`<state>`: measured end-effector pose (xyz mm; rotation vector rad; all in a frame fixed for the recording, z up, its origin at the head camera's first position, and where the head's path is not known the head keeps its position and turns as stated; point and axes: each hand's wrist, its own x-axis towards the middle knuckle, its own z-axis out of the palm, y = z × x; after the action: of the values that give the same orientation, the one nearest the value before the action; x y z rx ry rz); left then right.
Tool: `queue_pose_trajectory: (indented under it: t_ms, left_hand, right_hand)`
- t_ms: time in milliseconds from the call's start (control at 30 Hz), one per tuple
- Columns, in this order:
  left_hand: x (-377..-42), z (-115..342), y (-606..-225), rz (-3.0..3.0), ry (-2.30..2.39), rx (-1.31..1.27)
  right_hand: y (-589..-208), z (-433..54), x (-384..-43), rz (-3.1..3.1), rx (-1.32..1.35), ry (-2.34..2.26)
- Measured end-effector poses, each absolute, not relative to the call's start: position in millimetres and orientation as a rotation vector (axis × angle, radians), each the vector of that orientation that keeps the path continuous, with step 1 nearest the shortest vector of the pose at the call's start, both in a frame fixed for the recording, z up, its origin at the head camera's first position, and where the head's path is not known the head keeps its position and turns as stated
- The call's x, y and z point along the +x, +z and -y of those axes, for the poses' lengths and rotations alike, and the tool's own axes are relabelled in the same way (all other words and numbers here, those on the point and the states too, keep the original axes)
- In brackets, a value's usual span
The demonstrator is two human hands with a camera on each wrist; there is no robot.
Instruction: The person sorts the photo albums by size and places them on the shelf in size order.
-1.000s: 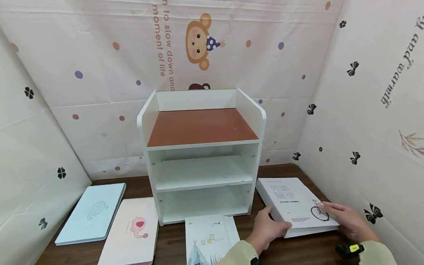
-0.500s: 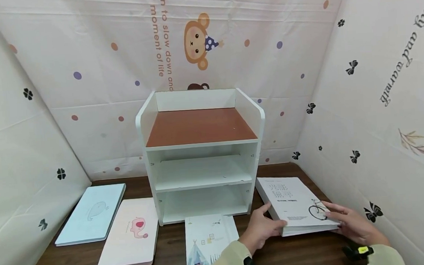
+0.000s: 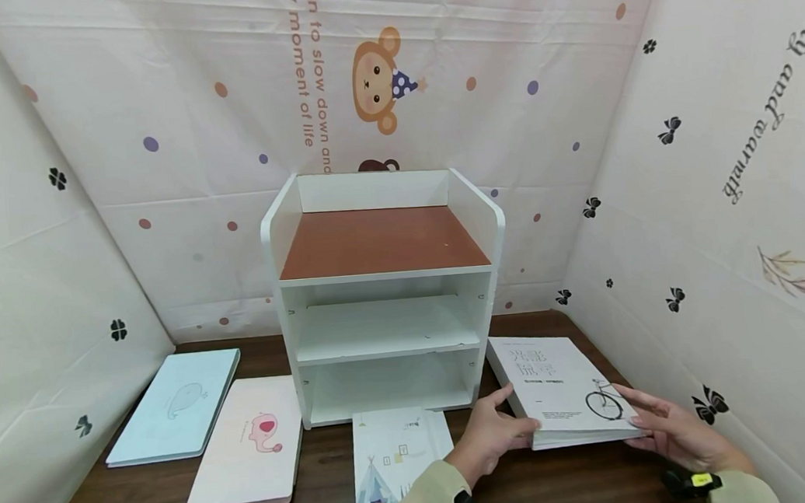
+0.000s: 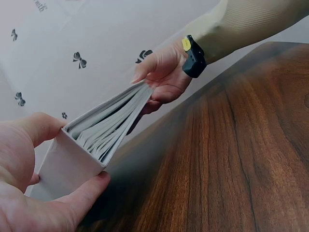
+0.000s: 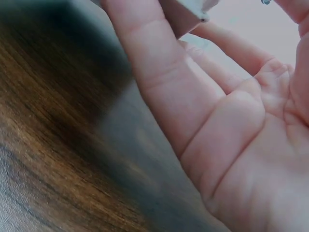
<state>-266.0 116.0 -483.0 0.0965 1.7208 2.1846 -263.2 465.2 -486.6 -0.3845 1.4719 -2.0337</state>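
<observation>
A thick white book point(image 3: 560, 396) with a bicycle on its cover lies face up at the right of the table. My left hand point(image 3: 489, 436) grips its spine at the near left corner, fingers and thumb spread along the spine in the left wrist view. On the opposite side my right hand point(image 3: 681, 431) pinches the near right corner, thumb on the cover and fingers underneath. Seen from the left wrist, the pages point(image 4: 111, 121) fan slightly, and the book's near end appears raised off the wood. Only a corner of it shows in the right wrist view.
A white shelf unit point(image 3: 396, 355) with a brown top stands at the back centre. Before it lies a tent-cover booklet point(image 3: 396, 462). A pink elephant notebook point(image 3: 248, 449) and a light blue whale notebook point(image 3: 175, 408) lie left. Patterned cloth walls surround the table point(image 3: 552, 490).
The right hand has shifted outward and slipped its fingers under the book's right corner. My left hand has moved slightly left along with the book's near end, still holding the spine.
</observation>
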Motion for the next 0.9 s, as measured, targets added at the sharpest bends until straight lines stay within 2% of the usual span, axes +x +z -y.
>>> queue_pose_trajectory:
  t_ms: [900]
  left_hand:
    - [-258, -99, -468, -1.722, 2.207, 0.176]
  right_hand:
    - [-481, -462, -261, -1.318, -0.637, -2.080]
